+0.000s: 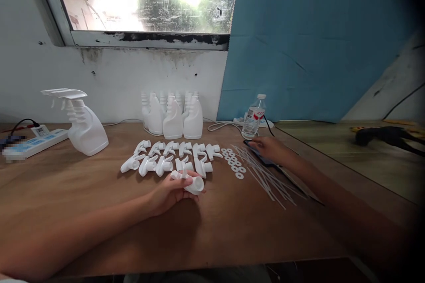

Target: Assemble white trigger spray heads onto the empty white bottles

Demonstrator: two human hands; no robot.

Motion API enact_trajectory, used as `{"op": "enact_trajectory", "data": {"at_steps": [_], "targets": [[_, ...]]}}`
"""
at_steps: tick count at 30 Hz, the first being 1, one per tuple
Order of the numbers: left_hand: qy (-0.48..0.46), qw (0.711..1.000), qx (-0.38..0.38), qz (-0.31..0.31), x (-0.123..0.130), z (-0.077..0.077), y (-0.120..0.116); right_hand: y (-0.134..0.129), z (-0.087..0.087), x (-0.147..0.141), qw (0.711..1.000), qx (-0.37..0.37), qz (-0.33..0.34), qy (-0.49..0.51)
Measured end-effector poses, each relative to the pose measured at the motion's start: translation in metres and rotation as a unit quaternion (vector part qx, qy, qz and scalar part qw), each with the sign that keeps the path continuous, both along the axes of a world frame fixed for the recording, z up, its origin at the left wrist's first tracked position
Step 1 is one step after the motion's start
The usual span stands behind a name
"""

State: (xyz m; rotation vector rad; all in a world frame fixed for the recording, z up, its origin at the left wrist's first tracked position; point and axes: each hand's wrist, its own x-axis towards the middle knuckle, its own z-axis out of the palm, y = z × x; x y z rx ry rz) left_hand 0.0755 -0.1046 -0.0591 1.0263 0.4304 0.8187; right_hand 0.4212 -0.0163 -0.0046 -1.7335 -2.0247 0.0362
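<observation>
My left hand (pixel 172 192) is closed around a white spray head (pixel 195 185), its round opening facing right. Several more white spray heads (pixel 164 166) lie in two rows just behind it. Out to the right, my right hand (pixel 267 148) is over a dark flat object (pixel 257 152) near the water bottle; whether its fingers hold anything is hidden. Between the hands lie several white washers (pixel 239 176) and a spread of thin white tubes (pixel 270 183).
White bottles (pixel 172 117) stand near the wall. Assembled spray bottles (pixel 88 130) are at the left, beside a power strip (pixel 36 143). A water bottle (pixel 253 119) and white cables (pixel 221 126) are at the back of the brown table (pixel 219 234).
</observation>
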Motion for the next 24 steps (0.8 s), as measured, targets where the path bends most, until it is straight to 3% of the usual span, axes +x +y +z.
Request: {"op": "enact_trajectory", "data": {"at_steps": [5,7,9,12,14,19,24], "targets": [[-0.041,0.998,-0.041,-0.006,0.000,-0.003,0.007,-0.027,0.025,-0.038,0.980,0.144,0.096,0.100],[-0.048,0.997,-0.054,0.000,0.000,-0.005,0.008,-0.049,0.037,-0.063,0.970,0.073,0.155,0.172],[-0.048,0.997,-0.060,0.002,0.000,-0.006,0.008,-0.069,0.044,-0.087,0.938,-0.022,0.247,0.244],[-0.046,0.997,-0.058,-0.001,0.001,-0.007,0.008,-0.089,0.041,-0.115,0.896,-0.094,0.325,0.287],[-0.054,0.996,-0.065,0.005,0.002,-0.006,0.008,-0.095,0.031,-0.124,0.889,-0.119,0.339,0.284],[-0.073,0.994,-0.079,0.011,0.005,-0.004,0.007,-0.094,0.008,-0.128,0.913,-0.128,0.307,0.238],[-0.060,0.996,-0.068,0.012,0.005,-0.003,0.005,-0.094,0.008,-0.128,0.914,-0.113,0.319,0.224]]}}
